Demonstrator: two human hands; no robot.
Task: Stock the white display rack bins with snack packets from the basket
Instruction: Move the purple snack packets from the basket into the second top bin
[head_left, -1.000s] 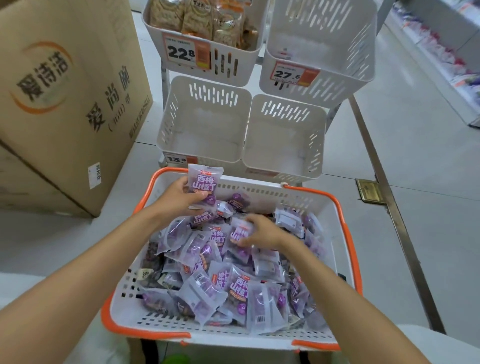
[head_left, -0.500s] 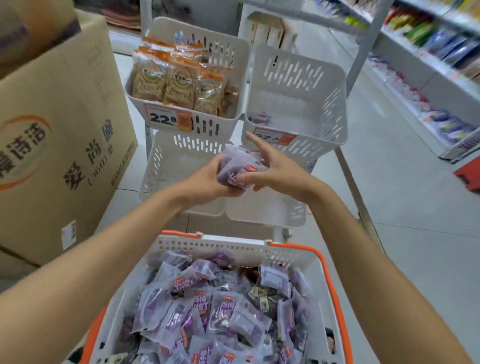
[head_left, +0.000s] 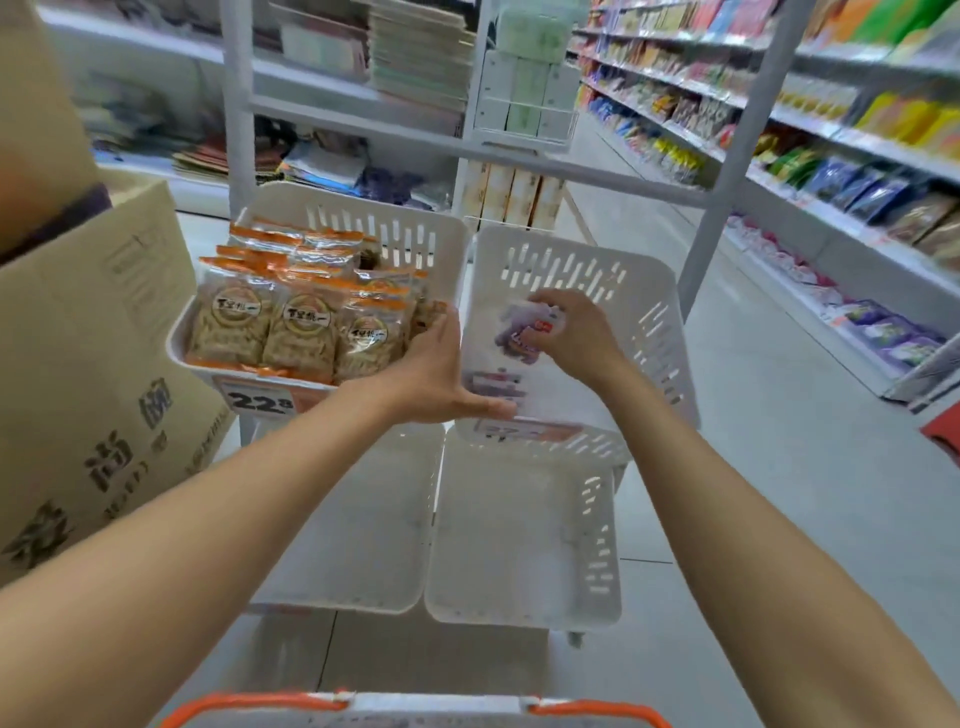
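Note:
My right hand (head_left: 569, 340) holds a small bunch of purple snack packets (head_left: 522, 330) inside the upper right white bin (head_left: 649, 312) of the rack. One more purple packet (head_left: 491, 384) lies on that bin's floor. My left hand (head_left: 434, 371) is flat and holds nothing, its fingers straight, at the front edge between the two upper bins. The upper left bin (head_left: 363, 228) is packed with orange-topped snack bags (head_left: 306, 322). Only the orange rim of the basket (head_left: 415, 706) shows at the bottom edge.
Two lower white bins (head_left: 363, 525) (head_left: 524, 540) sit below my arms with nothing in them. A big cardboard box (head_left: 88, 374) stands close on the left. Store shelves (head_left: 831, 171) full of goods line the aisle on the right, and a white rack frame (head_left: 727, 182) rises behind the bins.
Both hands lifted packets out of the basket and up to the rack. The right hand went into the upper right bin with them; the left hand let go and lies flat.

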